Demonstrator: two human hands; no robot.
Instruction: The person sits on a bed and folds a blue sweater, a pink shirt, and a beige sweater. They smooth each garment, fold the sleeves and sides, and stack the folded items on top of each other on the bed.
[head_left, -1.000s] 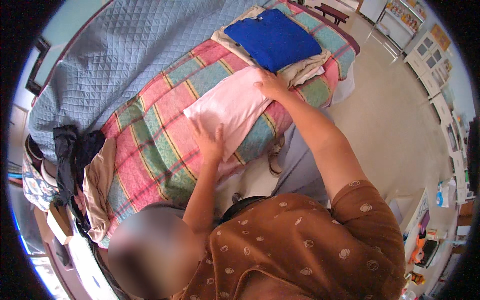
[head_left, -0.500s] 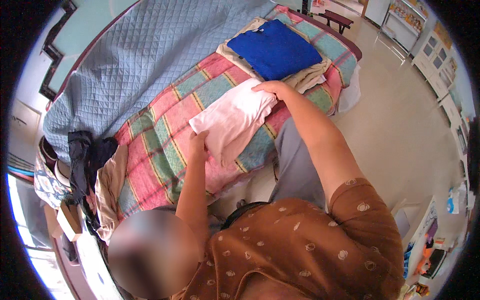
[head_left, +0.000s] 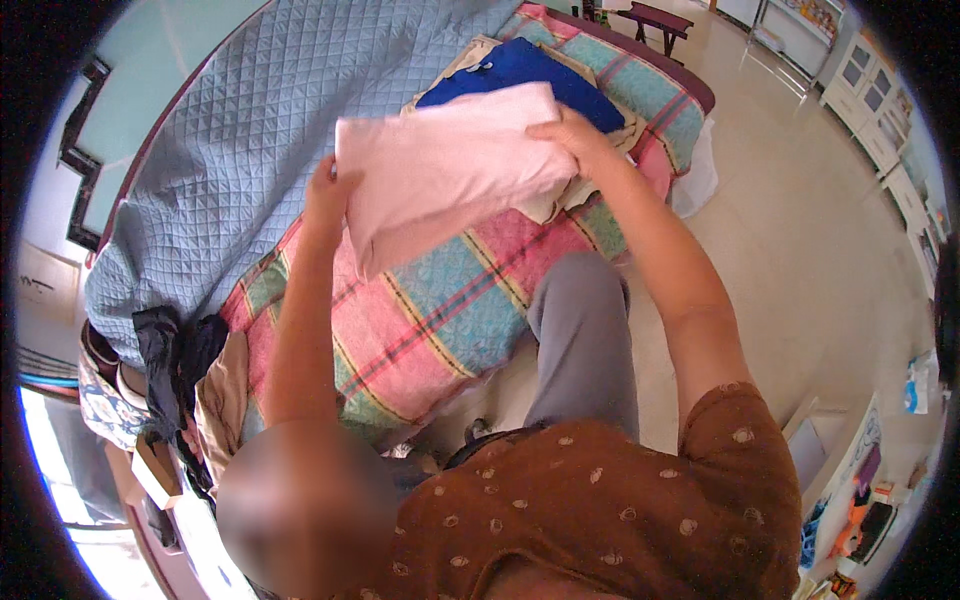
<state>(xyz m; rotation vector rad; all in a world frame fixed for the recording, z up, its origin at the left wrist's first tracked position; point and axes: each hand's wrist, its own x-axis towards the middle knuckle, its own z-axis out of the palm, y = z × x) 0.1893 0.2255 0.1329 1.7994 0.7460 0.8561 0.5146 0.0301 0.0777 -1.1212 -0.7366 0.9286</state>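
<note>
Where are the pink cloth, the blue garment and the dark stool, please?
Pink cloth (head_left: 450,158): head view, middle of its broad side.
Blue garment (head_left: 525,66): head view, part the pink cloth leaves visible.
Dark stool (head_left: 660,17): head view, top of its seat.

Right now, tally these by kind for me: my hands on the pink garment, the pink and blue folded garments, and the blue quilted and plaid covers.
Hands gripping: 2 (left hand, right hand)
Folded garments: 2 (pink garment, blue garment)
Covers: 2 (blue quilted cover, plaid cover)
Total: 6

Pale floor (head_left: 770,280), white cabinet (head_left: 868,126), possibly a window (head_left: 105,558)
</note>
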